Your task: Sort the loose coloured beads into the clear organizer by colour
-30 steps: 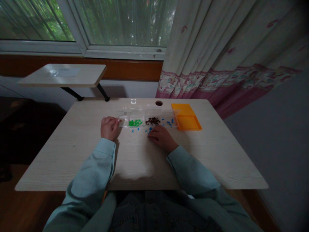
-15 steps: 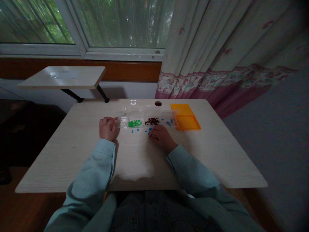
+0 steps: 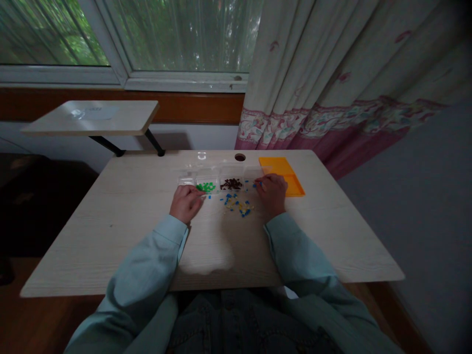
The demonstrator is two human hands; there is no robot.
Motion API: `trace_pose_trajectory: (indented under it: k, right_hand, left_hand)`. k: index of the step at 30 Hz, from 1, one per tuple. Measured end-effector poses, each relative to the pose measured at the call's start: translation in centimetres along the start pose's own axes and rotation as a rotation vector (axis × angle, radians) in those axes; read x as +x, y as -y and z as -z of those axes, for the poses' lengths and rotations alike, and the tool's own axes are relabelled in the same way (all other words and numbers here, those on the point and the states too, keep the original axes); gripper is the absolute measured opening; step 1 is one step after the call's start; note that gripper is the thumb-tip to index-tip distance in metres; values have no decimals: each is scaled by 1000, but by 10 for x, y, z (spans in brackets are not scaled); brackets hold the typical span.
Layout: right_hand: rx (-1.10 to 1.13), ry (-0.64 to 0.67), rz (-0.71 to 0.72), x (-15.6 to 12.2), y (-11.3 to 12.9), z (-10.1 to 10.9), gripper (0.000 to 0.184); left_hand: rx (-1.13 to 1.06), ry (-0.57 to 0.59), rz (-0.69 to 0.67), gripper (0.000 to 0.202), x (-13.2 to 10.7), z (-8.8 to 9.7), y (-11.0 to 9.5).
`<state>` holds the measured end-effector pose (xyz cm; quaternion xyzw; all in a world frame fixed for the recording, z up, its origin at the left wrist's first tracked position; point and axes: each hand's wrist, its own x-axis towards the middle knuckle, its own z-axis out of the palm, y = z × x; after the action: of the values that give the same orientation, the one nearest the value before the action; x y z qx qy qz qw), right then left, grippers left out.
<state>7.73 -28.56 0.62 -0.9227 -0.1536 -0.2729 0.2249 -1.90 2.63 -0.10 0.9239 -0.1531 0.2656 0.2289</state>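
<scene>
A clear compartment box (image 3: 221, 176) lies across the far middle of the pale wooden table (image 3: 129, 221). One compartment holds green beads (image 3: 206, 187), the one beside it brown beads (image 3: 231, 184). Loose blue and yellow beads (image 3: 238, 204) lie scattered on the table in front of the box. My left hand (image 3: 186, 202) rests curled, fingertips pinched near the green compartment. My right hand (image 3: 272, 193) is curled over the box's right end, fingertips at several blue beads (image 3: 255, 185). What either pinch holds is too small to see.
An orange tray (image 3: 282, 174) sits just right of the box, touching my right hand's far side. A cable hole (image 3: 240, 157) is in the table's back edge. A small side table (image 3: 88, 117) stands behind left, below the window. A curtain (image 3: 332, 88) hangs right.
My left hand slid right from the box's left end to the green compartment. My right hand moved right from the loose beads to the box's right end, uncovering the blue and yellow scatter.
</scene>
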Motion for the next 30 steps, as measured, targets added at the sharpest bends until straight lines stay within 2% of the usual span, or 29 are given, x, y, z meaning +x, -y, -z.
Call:
trace_pose_trajectory:
  k: [6, 10, 17, 21, 25, 30]
  right_hand:
    - [44, 32, 34, -5, 13, 0, 22]
    - [65, 86, 60, -9, 26, -2, 21]
    - [113, 207, 201, -19, 46, -7, 19]
    - [170, 236, 309, -19, 47, -7, 16]
    - [256, 381, 503, -18, 43, -5, 14]
    - [287, 431, 543, -19, 42, -5, 15]
  left_hand:
    - [-26, 110, -66, 23, 1, -13, -17]
    - [49, 101, -18, 26, 2, -18, -23]
    - [152, 99, 74, 27, 1, -18, -22]
    - [160, 105, 69, 25, 0, -18, -20]
    - [122, 109, 31, 23, 0, -18, -18]
    - [66, 144, -25, 21, -1, -17, -17]
